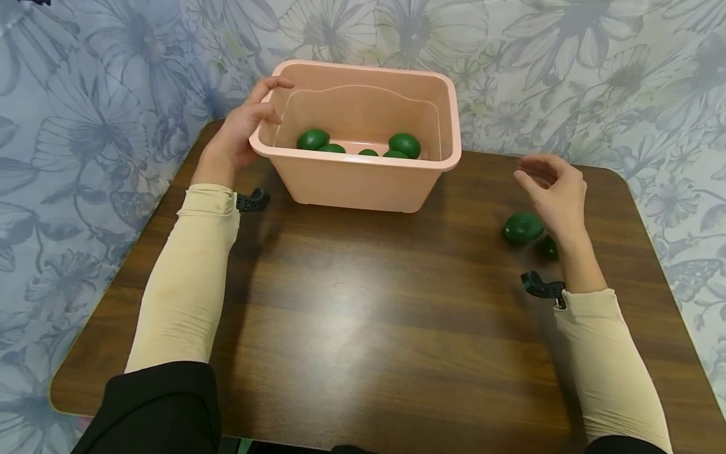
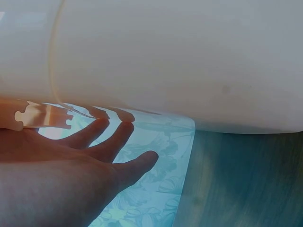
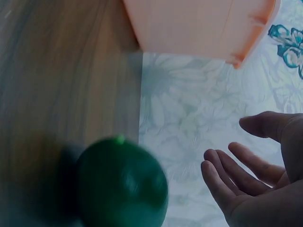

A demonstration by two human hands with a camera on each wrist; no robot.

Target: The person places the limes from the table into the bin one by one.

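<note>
At the left end of a pink plastic bin [image 1: 354, 180] is my left hand [image 1: 241, 126], its fingers spread beside the rim. In the left wrist view its fingertips reach the bin's wall [image 2: 189, 61], and the thumb points away from it. My right hand [image 1: 558, 192] hovers at the table's right side with loosely bent fingers and holds nothing. Just below it lies a smooth, dark green, avocado-like fruit [image 1: 522, 227]. A second green fruit [image 1: 548, 248] is partly hidden behind the right wrist. Inside the bin sit several similar green fruits [image 1: 404, 145], some partly covered by the front rim.
The brown wooden table [image 1: 363, 302] has rounded corners and reflects light in its middle. Its back edge meets a wall with floral paper [image 1: 567, 75]. A dark strap mount [image 1: 541, 287] sits at the right wrist, another [image 1: 253, 200] at the left.
</note>
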